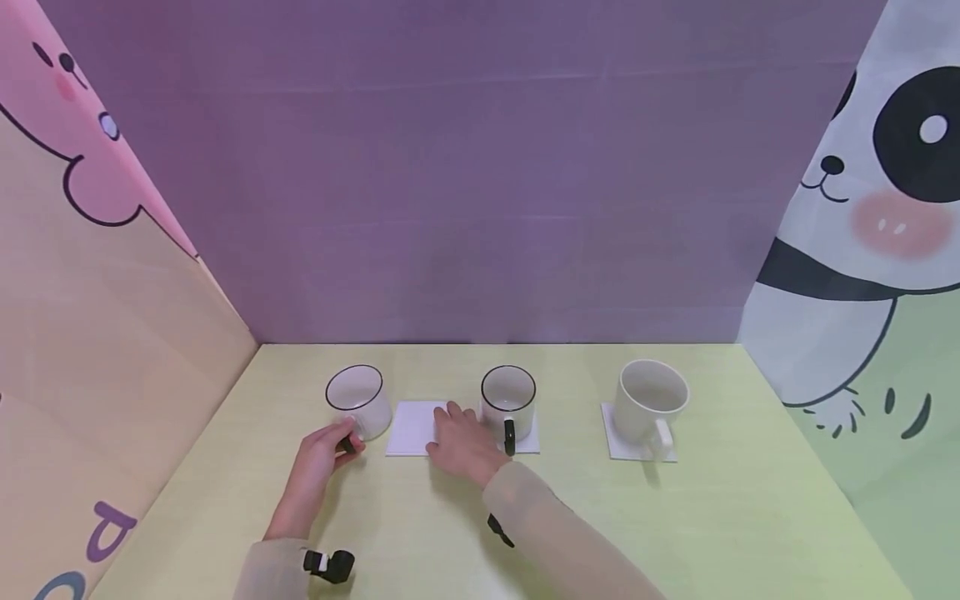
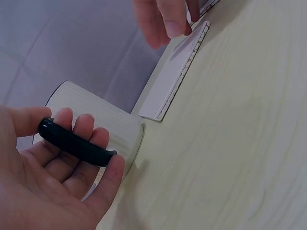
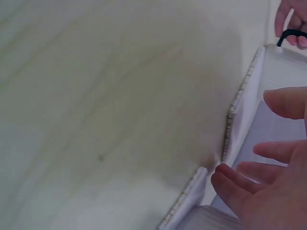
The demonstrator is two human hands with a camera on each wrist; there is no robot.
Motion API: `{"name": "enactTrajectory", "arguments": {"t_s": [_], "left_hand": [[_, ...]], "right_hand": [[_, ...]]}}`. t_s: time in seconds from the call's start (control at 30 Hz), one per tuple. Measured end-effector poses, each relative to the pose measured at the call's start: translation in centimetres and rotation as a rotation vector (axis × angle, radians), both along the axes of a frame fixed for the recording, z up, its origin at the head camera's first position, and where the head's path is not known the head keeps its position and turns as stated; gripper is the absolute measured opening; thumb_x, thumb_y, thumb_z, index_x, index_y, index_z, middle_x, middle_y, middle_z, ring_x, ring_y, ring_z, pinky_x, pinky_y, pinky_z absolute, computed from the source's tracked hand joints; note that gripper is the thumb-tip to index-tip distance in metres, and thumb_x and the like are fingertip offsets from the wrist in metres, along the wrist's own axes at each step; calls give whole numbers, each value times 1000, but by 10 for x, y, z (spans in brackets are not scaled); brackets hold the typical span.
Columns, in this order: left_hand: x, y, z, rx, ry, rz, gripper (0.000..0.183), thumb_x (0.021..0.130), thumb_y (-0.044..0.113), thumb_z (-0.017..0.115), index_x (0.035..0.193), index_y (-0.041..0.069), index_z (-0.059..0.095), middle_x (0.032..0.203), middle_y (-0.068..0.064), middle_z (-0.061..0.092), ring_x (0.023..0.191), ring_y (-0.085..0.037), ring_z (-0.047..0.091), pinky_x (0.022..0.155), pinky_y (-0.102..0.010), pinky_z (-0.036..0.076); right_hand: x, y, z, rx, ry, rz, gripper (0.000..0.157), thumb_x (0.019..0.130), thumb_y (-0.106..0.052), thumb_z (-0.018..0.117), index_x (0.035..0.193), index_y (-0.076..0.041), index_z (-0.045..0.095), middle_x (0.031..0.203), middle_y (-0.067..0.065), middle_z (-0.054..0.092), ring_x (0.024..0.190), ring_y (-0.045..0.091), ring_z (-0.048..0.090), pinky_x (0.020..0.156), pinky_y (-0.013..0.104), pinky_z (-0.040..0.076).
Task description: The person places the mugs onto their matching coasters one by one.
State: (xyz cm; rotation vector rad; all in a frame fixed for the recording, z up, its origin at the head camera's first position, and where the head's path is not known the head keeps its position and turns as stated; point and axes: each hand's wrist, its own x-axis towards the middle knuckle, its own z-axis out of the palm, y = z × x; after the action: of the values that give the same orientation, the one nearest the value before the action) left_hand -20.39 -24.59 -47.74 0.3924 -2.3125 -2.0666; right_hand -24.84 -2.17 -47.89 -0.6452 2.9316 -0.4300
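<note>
At the left of the table, my left hand (image 1: 318, 458) grips the handle of a white mug (image 1: 367, 414) with a dark rim. The left wrist view shows its black handle (image 2: 74, 143) between thumb and curled fingers, with the mug upright. To its right lies a white square coaster (image 1: 408, 429) with no mug on it. My right hand (image 1: 461, 442) is over that coaster's right part, fingers spread and holding nothing in the right wrist view. Beside this hand a second dark-rimmed white mug (image 1: 527, 417) stands on another coaster (image 1: 531, 446), its black handle facing me.
Farther right, a larger all-white mug (image 1: 633, 412) stands on its own white coaster (image 1: 621, 450), handle toward me. The pale wood-grain table (image 1: 735, 500) ends at a purple backdrop (image 1: 480, 208), with printed cartoon panels on both sides.
</note>
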Motion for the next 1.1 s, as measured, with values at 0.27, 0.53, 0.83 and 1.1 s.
{"name": "enactTrajectory", "arguments": {"t_s": [0.27,0.53,0.83,1.1], "left_hand": [[-1,-1,-2,2,2,6,38,109,21,45,93,-6,65,85,-3,61,87,-15,61,83,-25,54],[0,-1,0,-2,-1,-6,38,110,22,45,93,-6,65,87,-4,61,87,-16,60,84,-27,54],[0,1,7,-7,-8,3,35,110,19,43,97,-7,63,86,-4,60,86,-17,59,84,-29,53],[0,4,6,92,14,71,32,109,16,45,98,-8,64,84,-3,62,82,-16,60,82,-27,54]], "right_hand": [[-5,-2,-6,68,35,6,48,101,-30,57,140,-3,56,144,11,53,127,31,51,105,42,46],[-7,-1,-5,91,32,11,41,100,-30,60,132,-4,61,137,9,55,123,28,52,102,39,48],[-8,-2,-7,85,26,17,43,101,-30,61,135,-3,59,144,9,52,128,29,49,107,38,44],[-7,-4,-8,96,23,-5,49,100,-32,65,139,-4,58,150,11,49,132,30,48,108,38,44]]}}
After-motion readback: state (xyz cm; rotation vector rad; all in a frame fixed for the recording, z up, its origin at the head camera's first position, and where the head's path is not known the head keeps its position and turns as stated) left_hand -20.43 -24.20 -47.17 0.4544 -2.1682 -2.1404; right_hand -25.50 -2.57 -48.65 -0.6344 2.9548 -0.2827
